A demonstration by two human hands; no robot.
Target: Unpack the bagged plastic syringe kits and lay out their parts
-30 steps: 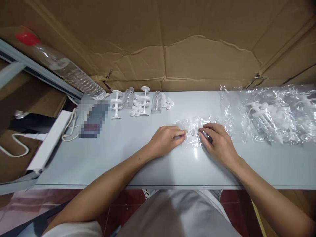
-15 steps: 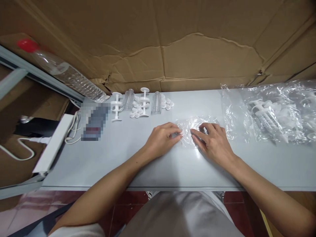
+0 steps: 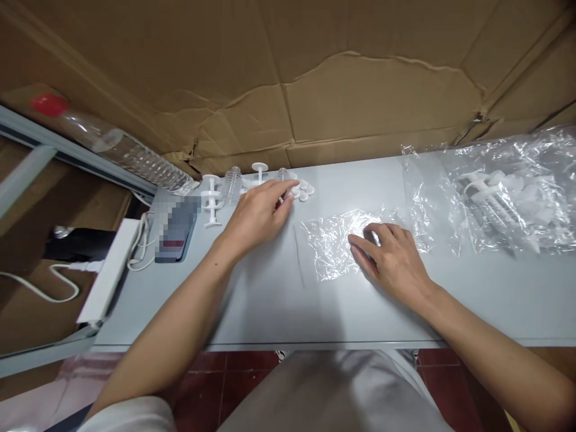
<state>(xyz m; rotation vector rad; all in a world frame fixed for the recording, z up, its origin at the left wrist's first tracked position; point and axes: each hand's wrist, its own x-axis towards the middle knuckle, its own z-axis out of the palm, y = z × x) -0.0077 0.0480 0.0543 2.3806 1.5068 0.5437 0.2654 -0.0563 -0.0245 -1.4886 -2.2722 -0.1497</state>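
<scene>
My left hand (image 3: 261, 213) reaches over the cluster of small white round caps (image 3: 304, 191) near the back of the table. Its index finger and thumb are apart at the caps' left side, and no held item shows. My right hand (image 3: 393, 255) rests at a flat clear plastic bag (image 3: 330, 246), index finger and thumb close together on its film. Behind my left hand stand a clear ribbed tube (image 3: 233, 185) and a white plunger-like part (image 3: 260, 168), partly covered. Another white plunger-like part (image 3: 211, 201) stands farther left.
At the right lies a larger clear bag (image 3: 504, 204) with white and clear plastic parts inside. A red-capped bottle (image 3: 130, 153), a phone (image 3: 177, 231) and a white power strip (image 3: 110, 270) are at the left. A cardboard wall (image 3: 342, 108) borders the table's back.
My left hand has left the small plastic bag and moved left and back to the white caps. My right hand has stayed at the bag, which now shows more of its surface.
</scene>
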